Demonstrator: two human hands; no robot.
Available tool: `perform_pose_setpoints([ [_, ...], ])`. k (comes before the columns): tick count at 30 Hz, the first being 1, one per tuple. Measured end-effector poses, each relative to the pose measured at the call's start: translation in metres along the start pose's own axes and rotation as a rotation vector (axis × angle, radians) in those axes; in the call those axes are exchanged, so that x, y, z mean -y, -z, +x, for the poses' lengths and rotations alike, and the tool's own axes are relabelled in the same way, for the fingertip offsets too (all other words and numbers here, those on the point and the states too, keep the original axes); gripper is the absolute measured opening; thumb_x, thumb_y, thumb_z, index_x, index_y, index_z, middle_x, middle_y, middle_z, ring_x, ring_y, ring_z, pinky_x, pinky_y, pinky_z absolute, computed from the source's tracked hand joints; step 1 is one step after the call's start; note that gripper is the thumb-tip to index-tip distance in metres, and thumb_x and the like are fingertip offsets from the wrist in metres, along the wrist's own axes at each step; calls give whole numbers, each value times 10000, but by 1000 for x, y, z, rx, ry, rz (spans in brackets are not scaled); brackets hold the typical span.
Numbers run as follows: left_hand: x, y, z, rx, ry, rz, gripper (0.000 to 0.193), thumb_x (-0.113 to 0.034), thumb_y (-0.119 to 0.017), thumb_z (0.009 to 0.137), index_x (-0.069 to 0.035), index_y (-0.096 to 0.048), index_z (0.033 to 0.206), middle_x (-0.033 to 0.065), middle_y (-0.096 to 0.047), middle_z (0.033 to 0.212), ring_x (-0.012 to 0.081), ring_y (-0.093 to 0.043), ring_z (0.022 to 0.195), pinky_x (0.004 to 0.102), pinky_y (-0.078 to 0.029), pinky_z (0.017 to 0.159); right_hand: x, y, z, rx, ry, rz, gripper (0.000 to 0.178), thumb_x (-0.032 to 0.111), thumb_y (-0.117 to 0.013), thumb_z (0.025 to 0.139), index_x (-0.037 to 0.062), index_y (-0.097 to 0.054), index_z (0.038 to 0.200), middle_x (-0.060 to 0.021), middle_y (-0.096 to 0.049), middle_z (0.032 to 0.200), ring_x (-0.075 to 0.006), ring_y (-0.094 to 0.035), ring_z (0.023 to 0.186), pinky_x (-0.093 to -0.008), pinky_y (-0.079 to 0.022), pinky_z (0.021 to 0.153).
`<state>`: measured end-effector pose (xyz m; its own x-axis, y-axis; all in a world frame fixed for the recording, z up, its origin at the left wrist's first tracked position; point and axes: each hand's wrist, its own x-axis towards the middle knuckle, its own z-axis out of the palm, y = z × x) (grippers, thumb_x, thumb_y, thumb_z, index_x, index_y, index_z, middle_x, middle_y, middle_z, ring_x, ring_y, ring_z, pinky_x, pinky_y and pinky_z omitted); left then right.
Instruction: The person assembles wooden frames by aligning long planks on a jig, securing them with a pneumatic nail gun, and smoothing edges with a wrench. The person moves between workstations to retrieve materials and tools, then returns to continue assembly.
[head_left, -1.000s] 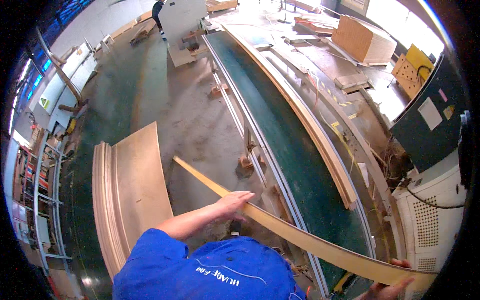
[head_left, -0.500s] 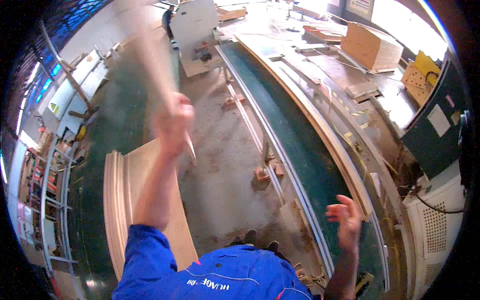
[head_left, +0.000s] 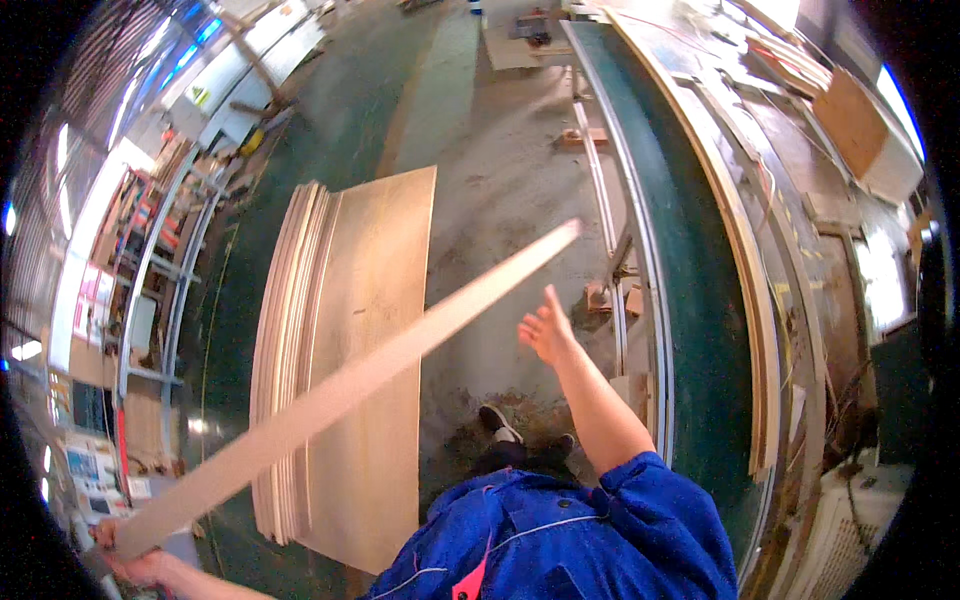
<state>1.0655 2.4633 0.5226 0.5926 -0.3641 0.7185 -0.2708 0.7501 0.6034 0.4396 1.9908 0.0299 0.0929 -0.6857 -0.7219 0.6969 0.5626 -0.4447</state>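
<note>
A long, narrow wooden strip [head_left: 340,390] slants across the view, from the lower left up to the middle. My left hand [head_left: 130,558] is closed around its near end, at the far left. Below the strip lies a stack of thin wooden boards [head_left: 380,240], its edges layered on the left; the strip passes above it. My right hand [head_left: 546,330] reaches out over the floor, fingers apart and holding nothing. It is just below the strip's far end and does not appear to touch it.
On my right runs a green-topped conveyor [head_left: 690,250] with a metal rail, and long wooden pieces [head_left: 765,400] along its far side. Blocks [head_left: 600,298] sit on the floor under its frame. A metal rack [head_left: 140,340] stands at left; a board stack [head_left: 865,125] is at far right.
My left hand has swung the strip from upright ahead down to the lower left, so it now lies slanted. My right hand has moved from the conveyor side toward the middle. The view has turned.
</note>
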Motion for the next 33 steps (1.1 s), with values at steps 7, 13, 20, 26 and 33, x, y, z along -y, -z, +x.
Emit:
perform_pose_setpoints([
  [7,-54,118,-159,-299,-320,871,503,-258,-445,1061,80,-438,1434,173,-546,1324,245,-576,1086,358,-472,998,50,-66,-32,609,230,745,709,618,-590,942,-22,-598,1247,-161,-697,1196,-301,-688,1067,-404,-599,897],
  [13,-28,349,-262,-645,-55,1041,605,-458,-519,1002,14,-576,1376,161,-632,1332,249,-591,1231,382,-494,1018,63,-91,-106,1254,368,672,975,685,-594,897,-25,-348,1517,-153,-589,1379,-285,-574,1266,-405,-471,1089],
  [20,243,280,-357,-581,712,1220,589,-447,-525,1000,18,-589,1355,153,-641,1316,249,-602,1200,383,-499,997,61,-165,-107,475,432,338,437,330,-641,972,-64,-578,1152,-188,-651,1086,-337,-659,964,-424,-580,867],
  [26,341,177,-390,-201,1044,1151,575,-437,-530,997,22,-600,1337,146,-649,1303,249,-611,1174,383,-503,978,67,-198,-85,352,392,262,180,144,-638,971,-16,-583,1031,-167,-649,974,-301,-669,870,-419,-597,780],
  [33,351,121,-410,19,1191,1165,559,-425,-535,995,26,-613,1316,138,-659,1287,249,-622,1143,383,-509,956,44,-234,-120,350,513,35,156,204,-615,962,51,-589,966,-112,-651,846,-233,-631,721,-381,-535,663],
])
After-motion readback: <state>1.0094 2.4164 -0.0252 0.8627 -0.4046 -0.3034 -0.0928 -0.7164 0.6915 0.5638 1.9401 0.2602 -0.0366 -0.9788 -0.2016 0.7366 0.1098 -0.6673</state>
